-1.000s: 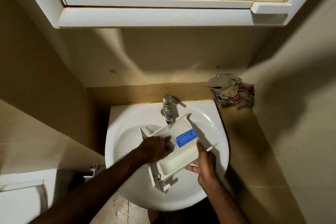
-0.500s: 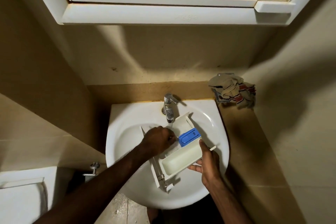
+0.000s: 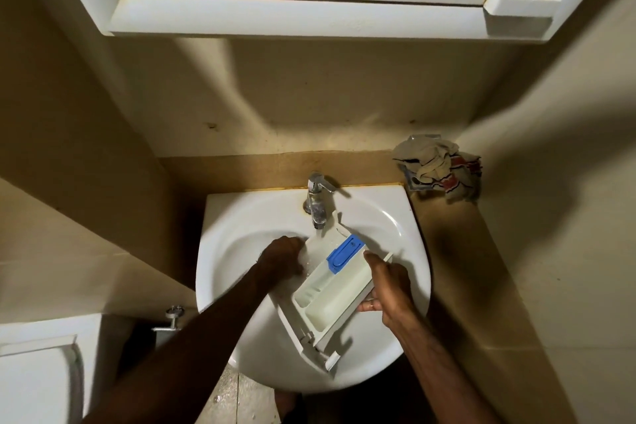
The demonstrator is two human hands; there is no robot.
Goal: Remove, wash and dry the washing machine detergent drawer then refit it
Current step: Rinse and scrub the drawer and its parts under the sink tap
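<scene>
The white detergent drawer (image 3: 332, 299), with a blue flap near its far end, is held tilted over the white sink (image 3: 389, 227) under the chrome tap (image 3: 318, 201). Water from the tap runs onto the drawer's far end. My right hand (image 3: 389, 289) grips the drawer's right wall, thumb on the rim and fingers underneath. At the drawer's left side my left hand (image 3: 282, 258) has its fingers curled and rubs the wet far compartment; whether it holds anything is hidden.
A crumpled cloth (image 3: 438, 167) lies on the tan ledge at the sink's back right. A white mirror cabinet (image 3: 296, 15) hangs overhead. Low on the left are a white toilet tank (image 3: 38, 372) and a wall valve (image 3: 172, 318). Walls stand close on both sides.
The drawer has turned more lengthwise toward me, and its far end has come under the tap. My left hand slid from the middle compartment to the drawer's far left side.
</scene>
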